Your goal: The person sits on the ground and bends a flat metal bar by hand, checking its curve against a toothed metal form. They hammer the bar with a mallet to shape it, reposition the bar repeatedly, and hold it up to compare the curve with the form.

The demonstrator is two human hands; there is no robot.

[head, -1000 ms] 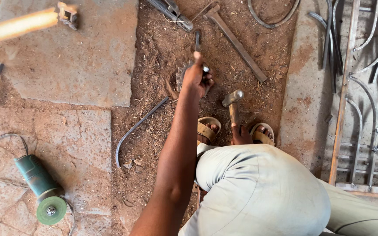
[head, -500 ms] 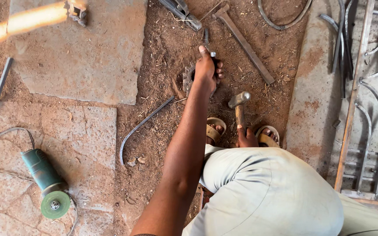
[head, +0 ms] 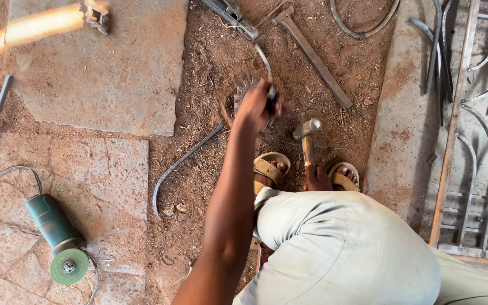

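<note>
My left hand (head: 260, 106) reaches forward over the dirt and grips a thin bent metal strip (head: 262, 59) that sticks up beyond the fingers. Its lower end rests on a round rusty metal piece (head: 243, 96) on the ground. My right hand (head: 316, 178) is low between my sandalled feet (head: 270, 168). It holds the wooden handle of a small hammer (head: 307, 131), whose steel head sits just right of the left hand. My knee in pale trousers (head: 340, 248) fills the lower right.
A green angle grinder (head: 53, 227) with cable lies at lower left on stone slabs (head: 108, 68). A curved metal strip (head: 183, 162) lies in the dirt. A long hammer (head: 313, 55) and pliers-like tool (head: 234, 14) lie ahead. Iron scrollwork grille (head: 470, 130) lies right.
The view has shifted a little. My left hand has drawn slightly toward me and more of the thin strip shows above it. The hammer stays low in my right hand.
</note>
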